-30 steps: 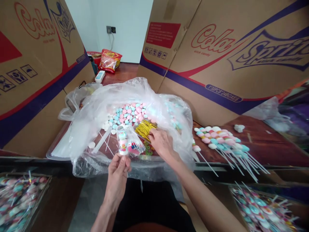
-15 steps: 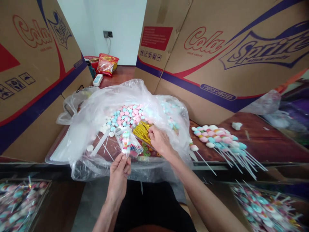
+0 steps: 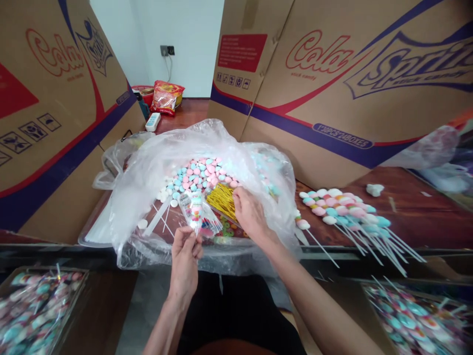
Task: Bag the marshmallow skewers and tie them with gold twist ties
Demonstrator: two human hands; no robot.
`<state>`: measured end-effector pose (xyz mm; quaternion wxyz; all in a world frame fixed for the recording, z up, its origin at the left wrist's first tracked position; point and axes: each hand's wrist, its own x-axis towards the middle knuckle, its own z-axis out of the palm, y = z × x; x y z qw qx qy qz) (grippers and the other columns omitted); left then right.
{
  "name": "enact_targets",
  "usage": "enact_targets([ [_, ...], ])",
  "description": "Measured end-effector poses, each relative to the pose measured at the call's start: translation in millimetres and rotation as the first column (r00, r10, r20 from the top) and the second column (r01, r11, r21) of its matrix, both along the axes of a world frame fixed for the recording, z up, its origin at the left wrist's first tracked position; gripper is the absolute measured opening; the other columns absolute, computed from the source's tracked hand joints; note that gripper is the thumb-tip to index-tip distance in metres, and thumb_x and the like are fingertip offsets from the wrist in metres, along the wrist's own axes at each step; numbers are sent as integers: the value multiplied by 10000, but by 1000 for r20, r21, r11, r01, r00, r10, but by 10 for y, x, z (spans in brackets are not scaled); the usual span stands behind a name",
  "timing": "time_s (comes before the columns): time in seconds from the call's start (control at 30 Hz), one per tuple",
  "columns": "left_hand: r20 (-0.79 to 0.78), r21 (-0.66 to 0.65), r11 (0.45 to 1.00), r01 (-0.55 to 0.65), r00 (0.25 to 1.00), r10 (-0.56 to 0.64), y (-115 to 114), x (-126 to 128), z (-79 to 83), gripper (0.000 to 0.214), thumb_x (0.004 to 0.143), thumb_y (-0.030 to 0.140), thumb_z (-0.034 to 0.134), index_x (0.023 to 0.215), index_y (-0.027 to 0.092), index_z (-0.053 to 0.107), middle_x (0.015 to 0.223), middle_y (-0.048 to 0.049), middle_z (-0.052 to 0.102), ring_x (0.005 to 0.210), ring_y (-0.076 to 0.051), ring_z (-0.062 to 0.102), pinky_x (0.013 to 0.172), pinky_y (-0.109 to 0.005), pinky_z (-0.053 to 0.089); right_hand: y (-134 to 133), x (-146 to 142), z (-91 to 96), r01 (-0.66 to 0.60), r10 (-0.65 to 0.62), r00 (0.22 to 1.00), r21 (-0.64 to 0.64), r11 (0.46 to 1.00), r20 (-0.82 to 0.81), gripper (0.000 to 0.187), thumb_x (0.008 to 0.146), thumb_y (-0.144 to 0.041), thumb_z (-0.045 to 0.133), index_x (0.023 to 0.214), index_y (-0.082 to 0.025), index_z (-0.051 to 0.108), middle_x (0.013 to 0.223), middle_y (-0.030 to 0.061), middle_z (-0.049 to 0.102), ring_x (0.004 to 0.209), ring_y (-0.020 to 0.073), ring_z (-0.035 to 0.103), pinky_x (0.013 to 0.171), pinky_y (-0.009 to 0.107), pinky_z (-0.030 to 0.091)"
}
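Observation:
My left hand (image 3: 185, 256) is closed on the stick of a candy skewer in a clear printed wrapper (image 3: 197, 216), held upright over the tray. My right hand (image 3: 250, 213) reaches into the big clear plastic bag (image 3: 155, 167), its fingertips pinched at a bundle of gold twist ties (image 3: 220, 199). Behind the ties lies a heap of pink, blue and white candy pieces (image 3: 199, 175). Several bare white sticks (image 3: 158, 219) lie to the left of the wrapped skewer.
Tall Cola and Sprite cardboard boxes (image 3: 332, 84) wall in the table on both sides. A row of unwrapped candy skewers (image 3: 347, 212) lies at the right. Boxes of wrapped skewers sit low left (image 3: 33, 305) and low right (image 3: 417, 320). A snack bag (image 3: 166, 96) sits far back.
The view shifted slightly. My right hand has stayed at the gold ties, working its fingers among them. My left hand keeps holding the wrapped skewer.

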<state>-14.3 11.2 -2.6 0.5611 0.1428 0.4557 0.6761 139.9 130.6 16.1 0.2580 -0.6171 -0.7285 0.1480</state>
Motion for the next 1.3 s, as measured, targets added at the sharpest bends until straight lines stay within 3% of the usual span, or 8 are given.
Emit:
enact_targets([
  [0.1,12,20,1000,2,1000,-3,13,17,-15,351,712,345,840,880,219,558,676,38,588,497,-42,333,497,-180,246,-163,-68,72,-103,60,901,-78,992,-431,108,898,-209,503,977,-191,576,733,6,646,605,154,612,553,252,467],
  [0.2,3,62,998,15,1000,-16,17,44,-12,336,738,374,840,869,216,575,682,48,576,501,-43,356,501,-185,264,-444,-232,127,-315,21,522,-170,934,-853,358,830,-265,636,1176,-233,549,668,-69,616,482,124,579,469,237,486],
  [0.3,-21,72,997,34,999,-33,-1,71,-8,336,751,394,836,895,222,584,751,27,635,583,-75,498,563,-201,354,-725,-439,69,-323,-90,317,-197,926,-944,317,790,-314,730,1076,-224,625,661,-53,642,508,119,609,498,236,518],
  [0.4,-36,103,993,50,998,-46,-33,91,-30,362,751,401,840,938,236,578,787,22,654,655,-107,560,610,-223,401,-911,-588,-96,-168,-202,227,-242,956,-953,206,778,-342,774,842,-194,648,660,-21,660,556,124,621,514,227,506],
  [0.7,-211,193,980,54,977,-12,-99,148,-134,226,885,396,725,928,212,601,708,55,547,565,-66,391,535,-195,328,-1020,-565,-216,-77,-138,434,-189,979,-890,124,797,-303,724,756,-191,690,710,1,681,624,146,599,568,253,494],
  [0.93,-254,151,988,34,967,5,-105,130,-113,318,876,442,721,778,173,583,621,56,476,533,-57,334,506,-186,289,-992,-547,-208,-166,-138,455,-237,957,-880,155,766,-336,702,735,-190,661,673,2,667,615,160,595,570,268,494],
  [1.1,-55,101,994,47,998,-41,-97,114,-44,388,778,405,823,697,152,539,610,56,469,489,-25,247,456,-160,226,-994,-476,-275,-281,-136,474,-296,913,-870,157,804,-335,668,758,-191,626,666,-23,587,579,121,496,523,236,396],
  [1.3,315,44,945,324,893,-321,-158,-37,130,412,666,320,910,769,160,545,547,111,336,475,-25,100,391,-127,115,-1035,-327,-105,-518,-18,375,-225,825,-927,250,893,-418,639,815,-204,536,716,-43,504,566,95,400,506,224,326],
])
